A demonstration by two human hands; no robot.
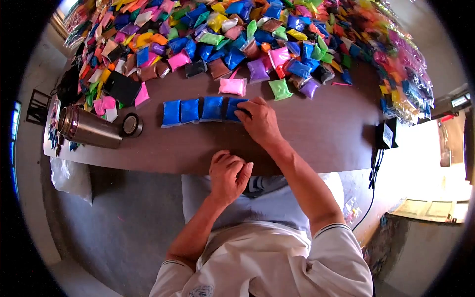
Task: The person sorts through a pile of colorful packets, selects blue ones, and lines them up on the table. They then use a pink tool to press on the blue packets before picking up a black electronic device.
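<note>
Several small blue packets [212,108] lie side by side in a row on the brown table. At the row's right end, my right hand [261,121] has its fingers and thumb closed on the edge of the last blue packet [233,109]. My left hand [228,173] rests at the table's front edge with curled fingers, and nothing shows in it. Just above the row lies a pink packet [232,86]. A green packet [280,89] and a purple packet [309,89] lie to the right, beyond my right hand.
A large heap of colourful packets [237,39] covers the back of the table [321,133]. On the left, a steel flask [91,129] lies on its side by a round lid [132,124]. A black box [387,134] with cables sits at the right edge. A plastic bag [71,178] hangs lower left.
</note>
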